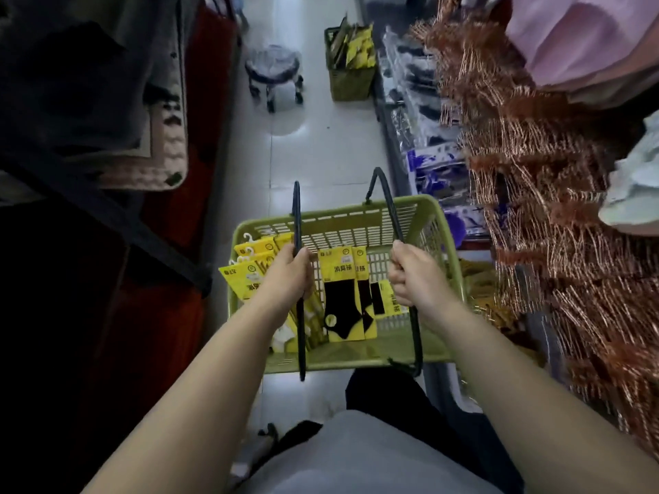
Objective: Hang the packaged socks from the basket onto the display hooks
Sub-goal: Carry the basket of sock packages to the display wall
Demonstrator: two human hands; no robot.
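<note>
1. While the green plastic basket hangs over the tiled floor, the left hand is curled tightly round its left dark handle. The right hand is clenched round the right dark handle.
2. Near the middle of the basket, a pack of black ankle socks on a yellow card lies face-up. A second pack is tucked partly under its right edge.
3. A stack of yellow sock packs leans against the basket's left wall. White hanger tabs poke up at the far-left corner, and the left hand covers part of the stack.
4. One more yellow pack lies by the right wall, partly hidden under the right hand.
5. Copper-coloured display hooks crowd the rack on the right, beside and above the basket.
6. Farther along the aisle, a second basket stands on the floor, stuffed with upright yellow packets.
7. A wheeled stool stands just to the left of that second basket.
8. Blue-and-white packets lie on the low shelf beneath the hooks.
</note>
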